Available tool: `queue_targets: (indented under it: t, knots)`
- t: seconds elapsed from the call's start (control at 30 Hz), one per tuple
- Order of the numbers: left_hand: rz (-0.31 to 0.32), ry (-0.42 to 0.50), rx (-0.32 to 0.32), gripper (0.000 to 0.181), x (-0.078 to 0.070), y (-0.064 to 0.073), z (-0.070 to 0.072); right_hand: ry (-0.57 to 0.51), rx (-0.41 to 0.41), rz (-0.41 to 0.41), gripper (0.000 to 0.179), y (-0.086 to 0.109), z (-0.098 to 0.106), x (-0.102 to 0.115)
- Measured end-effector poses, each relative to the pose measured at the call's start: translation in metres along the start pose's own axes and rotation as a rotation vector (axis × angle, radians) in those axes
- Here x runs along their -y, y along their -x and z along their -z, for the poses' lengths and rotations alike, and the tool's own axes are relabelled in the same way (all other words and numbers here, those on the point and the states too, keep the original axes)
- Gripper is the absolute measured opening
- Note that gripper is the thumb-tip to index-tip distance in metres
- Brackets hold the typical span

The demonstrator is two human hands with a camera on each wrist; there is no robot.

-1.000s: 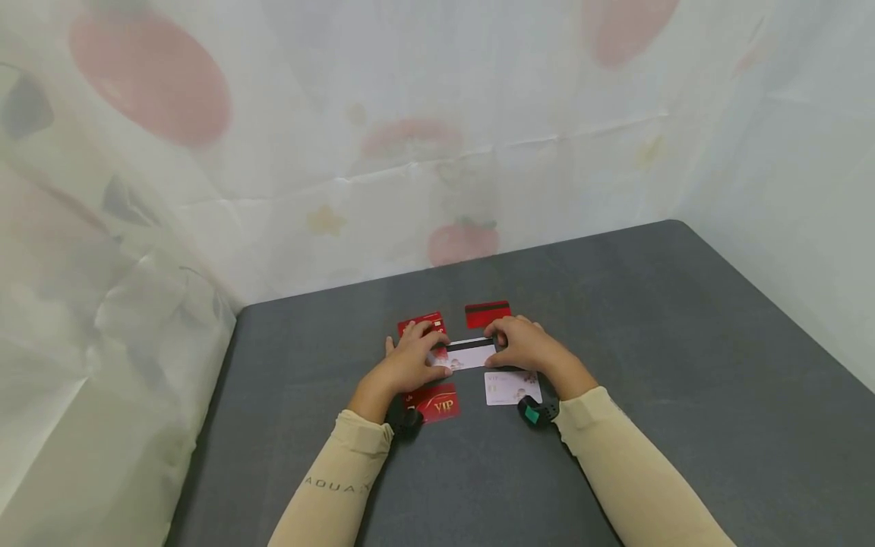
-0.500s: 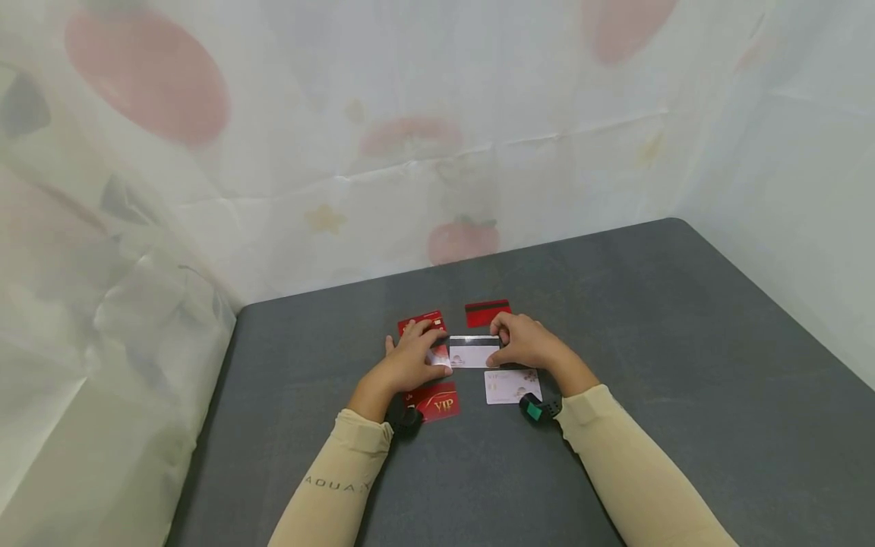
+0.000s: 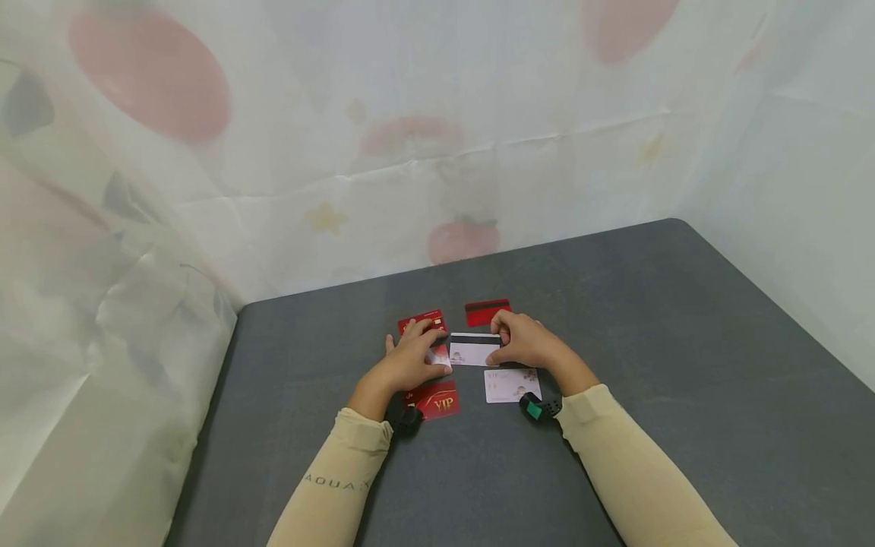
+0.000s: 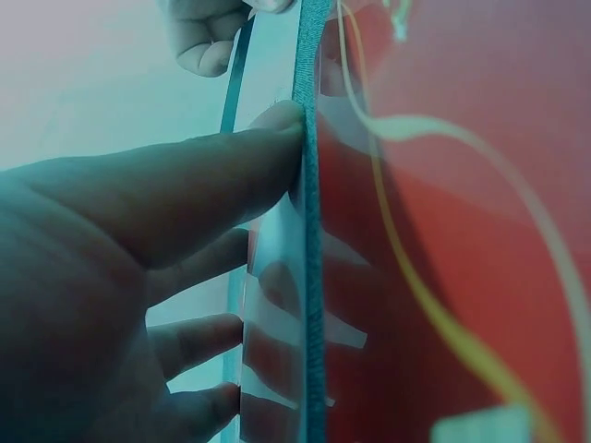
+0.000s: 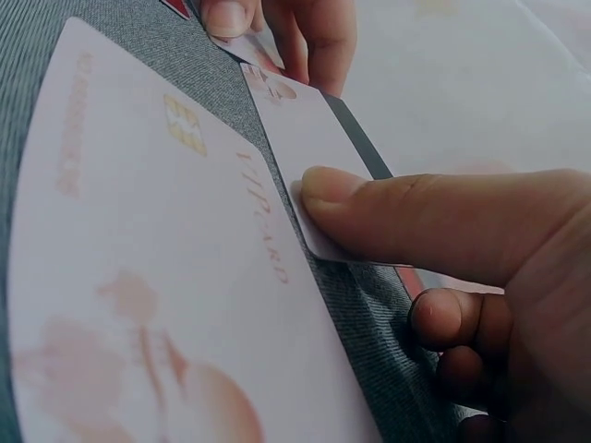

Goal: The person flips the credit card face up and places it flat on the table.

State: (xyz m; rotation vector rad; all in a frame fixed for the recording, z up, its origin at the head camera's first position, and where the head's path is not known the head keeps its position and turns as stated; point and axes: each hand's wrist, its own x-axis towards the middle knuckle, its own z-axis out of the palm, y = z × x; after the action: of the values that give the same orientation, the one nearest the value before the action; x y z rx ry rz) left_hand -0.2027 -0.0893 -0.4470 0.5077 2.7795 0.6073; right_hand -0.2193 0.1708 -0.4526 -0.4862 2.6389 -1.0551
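My left hand (image 3: 408, 360) spans a red-and-white card (image 3: 440, 355) in the middle of the group, thumb at its near edge and fingertips along its far edge. Most of that card is hidden under the hand in the head view. To its right lies a white card with a black stripe (image 3: 472, 349), lined up beside it. My right hand (image 3: 526, 342) grips this white card at its right end; the thumb (image 5: 337, 189) presses its near edge in the right wrist view.
A red chip card (image 3: 421, 320) and a red striped card (image 3: 488, 312) lie behind the hands. In front are a red VIP card (image 3: 437, 402) and a white VIP card (image 3: 504, 386). All rest on a dark grey table (image 3: 588, 304), with a pale curtain (image 3: 547, 190) behind.
My right hand has shifted slightly right with the striped white card, which has turned from a slight tilt to nearly level and drawn clear of the left fingers. The left hand has stayed put.
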Motion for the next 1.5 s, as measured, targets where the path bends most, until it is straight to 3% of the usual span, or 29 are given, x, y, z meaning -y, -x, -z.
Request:
queue_targets:
  t: [0.63, 0.97, 1.5]
  knots:
    - [0.009, 0.003, 0.013, 0.07, 0.0011, 0.0009, 0.0006, -0.052, 0.008, -0.009, 0.046, 0.0006, -0.0015, 0.0007]
    - [0.009, 0.006, 0.016, 0.069, 0.0005, 0.0023, -0.0015, -0.108, 0.027, 0.038, 0.044, 0.0018, -0.0003, -0.0016]
    - [0.002, 0.004, 0.021, 0.069, 0.0008, 0.0025, -0.0006, -0.084, 0.027, 0.046, 0.045, 0.0028, 0.0012, -0.0001]
